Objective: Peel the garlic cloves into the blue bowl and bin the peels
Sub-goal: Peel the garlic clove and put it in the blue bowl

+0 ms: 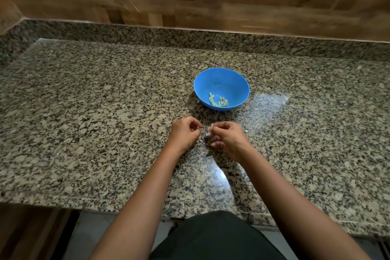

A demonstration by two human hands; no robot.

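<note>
Two pinches on peel [209, 129]: left hand [185, 133], right hand [229, 138].

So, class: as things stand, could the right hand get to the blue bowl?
Probably yes. The right hand, pinching a bit of garlic, is just short of the blue bowl. Only bare countertop lies between them, and the bowl's top is open.

Left hand [184, 133], right hand [229, 139], bare forearms [147, 186] — black garment [213, 236] below.
</note>
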